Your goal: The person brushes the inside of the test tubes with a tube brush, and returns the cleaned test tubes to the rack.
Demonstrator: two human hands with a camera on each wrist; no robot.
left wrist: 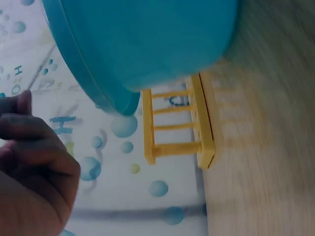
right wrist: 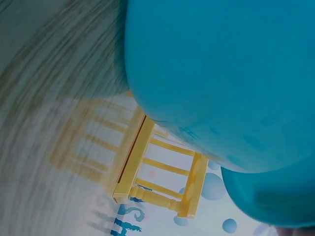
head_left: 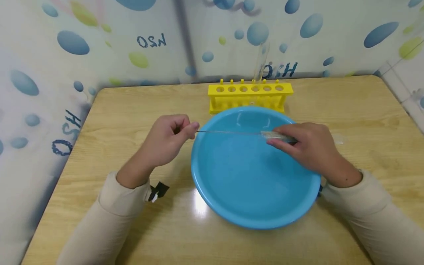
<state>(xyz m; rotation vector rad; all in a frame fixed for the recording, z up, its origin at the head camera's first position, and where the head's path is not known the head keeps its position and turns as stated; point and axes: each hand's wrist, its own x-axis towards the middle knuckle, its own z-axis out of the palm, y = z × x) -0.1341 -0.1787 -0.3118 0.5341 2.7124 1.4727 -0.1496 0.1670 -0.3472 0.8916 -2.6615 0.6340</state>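
Over the blue basin, my right hand grips a clear glass test tube held level, its mouth facing left. A thin twisted-wire brush handle runs out of that mouth. Its left end is pinched between thumb and fingers of my left hand, just outside the basin's left rim. Something dark inside the tube looks like bristles, partly hidden by the right fingers. In the left wrist view the left hand pinches the wire. Only a sliver of the right hand shows in the right wrist view.
A yellow test tube rack stands right behind the basin, with one clear test tube upright in it. All stand on a wooden table against a patterned wall. A small clear piece shows beyond the right hand.
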